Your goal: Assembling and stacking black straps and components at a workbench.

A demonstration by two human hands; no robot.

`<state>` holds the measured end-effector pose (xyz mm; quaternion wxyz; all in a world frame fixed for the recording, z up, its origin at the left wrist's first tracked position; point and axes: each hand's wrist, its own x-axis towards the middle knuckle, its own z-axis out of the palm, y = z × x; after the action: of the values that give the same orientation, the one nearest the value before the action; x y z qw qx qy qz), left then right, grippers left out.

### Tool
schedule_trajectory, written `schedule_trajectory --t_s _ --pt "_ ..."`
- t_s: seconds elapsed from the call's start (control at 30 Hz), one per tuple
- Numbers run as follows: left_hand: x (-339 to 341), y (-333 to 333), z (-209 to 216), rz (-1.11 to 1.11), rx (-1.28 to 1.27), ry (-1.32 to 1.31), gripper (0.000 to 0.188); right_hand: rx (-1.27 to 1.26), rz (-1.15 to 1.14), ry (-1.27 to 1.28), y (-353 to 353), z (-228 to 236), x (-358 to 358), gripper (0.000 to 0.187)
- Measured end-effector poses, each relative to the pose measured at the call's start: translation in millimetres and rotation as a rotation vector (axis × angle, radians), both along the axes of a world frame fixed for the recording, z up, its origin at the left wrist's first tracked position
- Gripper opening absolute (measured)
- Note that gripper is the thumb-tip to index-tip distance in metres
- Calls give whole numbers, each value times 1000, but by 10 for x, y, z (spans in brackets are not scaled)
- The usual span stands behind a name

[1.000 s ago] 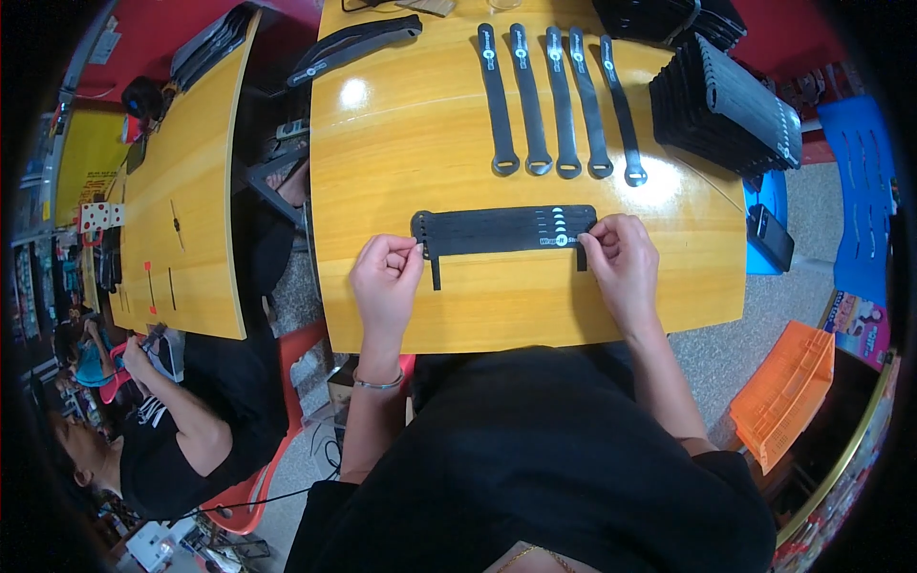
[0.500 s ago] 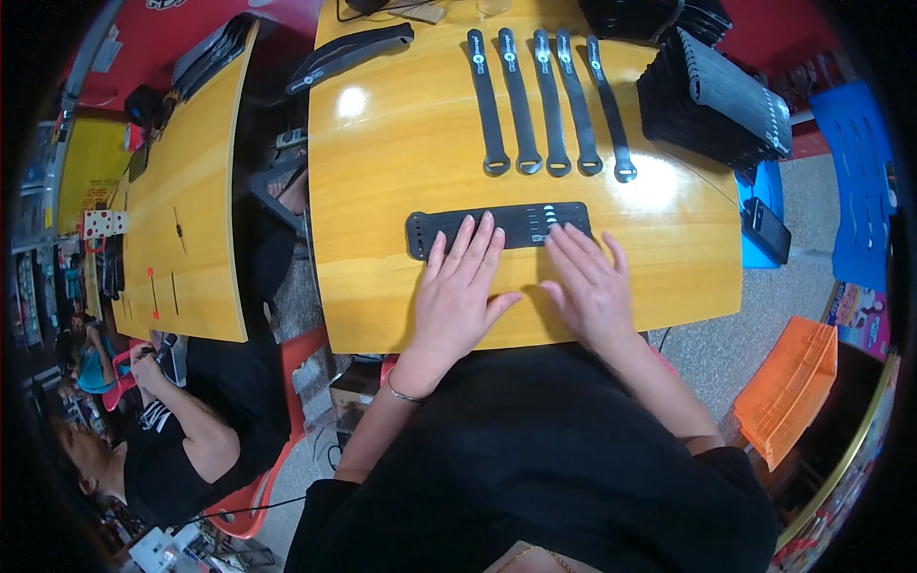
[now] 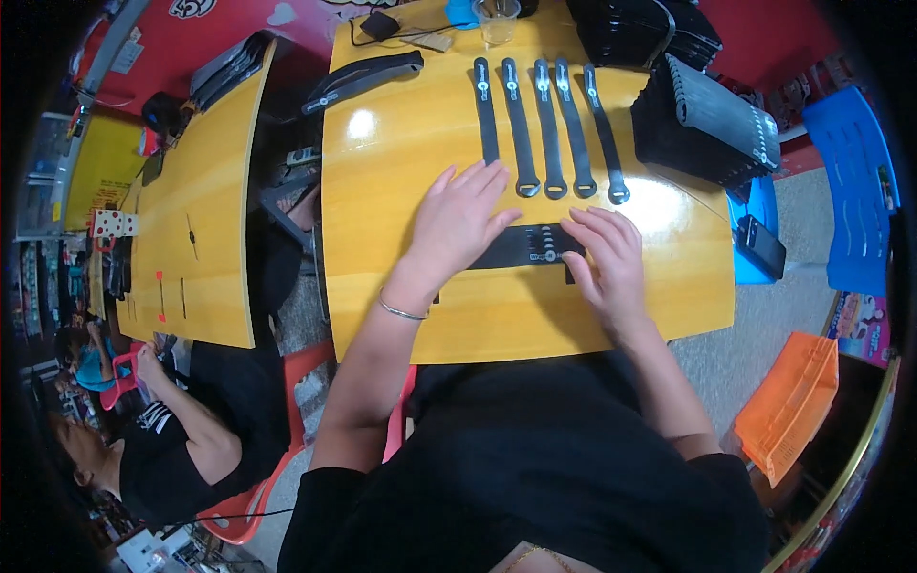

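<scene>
A flat black panel [image 3: 506, 250] with pale printed marks lies crosswise on the table in front of me, partly covered by my hands. My left hand [image 3: 460, 218] is over its left part, the fingers stretched forward to the looped end of the leftmost black strap [image 3: 488, 124]. That end is hidden under the fingertips; whether they grip it does not show. At the panel's right end is my right hand [image 3: 609, 256], fingers apart and slightly bent, the fingertips at its edge. Several similar straps [image 3: 549, 134] lie side by side beyond, their slotted ends toward me.
On the right stands a tall stack of folded black pieces [image 3: 707, 119], with another black pile [image 3: 645, 33] behind. A folded black band [image 3: 363, 79] lies at the far left, a clear cup [image 3: 497, 21] at the back. An orange crate [image 3: 788, 406] stands right; a person [image 3: 181, 430] sits left.
My left hand has lifted off the panel and moved forward to the leftmost strap. The right hand has shifted slightly right to the panel's end. The view has tilted a little.
</scene>
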<state>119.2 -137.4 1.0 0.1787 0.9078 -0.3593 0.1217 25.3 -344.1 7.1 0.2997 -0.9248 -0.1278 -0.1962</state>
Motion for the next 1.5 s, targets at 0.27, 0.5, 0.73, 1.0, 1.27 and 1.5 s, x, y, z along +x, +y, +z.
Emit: schedule_trajectory --t_s 0.27,0.5,0.73,1.0,1.27,1.5 --pt "-33 910 35 293 -82 164 7 56 48 -6 100 19 80 31" --pt "-214 1482 -42 574 -88 -47 52 77 39 35 126 -25 26 30" --pt "-426 2016 -149 946 -500 536 20 129 83 51 171 75 30 27" --pt "-824 1249 458 365 -797 334 14 698 518 546 672 242 -8 56" --pt "-1100 726 383 160 -688 705 15 1378 257 796 366 244 -159 21" --pt "-1083 771 322 185 -841 981 21 1393 264 705 32 -22 -329 18"
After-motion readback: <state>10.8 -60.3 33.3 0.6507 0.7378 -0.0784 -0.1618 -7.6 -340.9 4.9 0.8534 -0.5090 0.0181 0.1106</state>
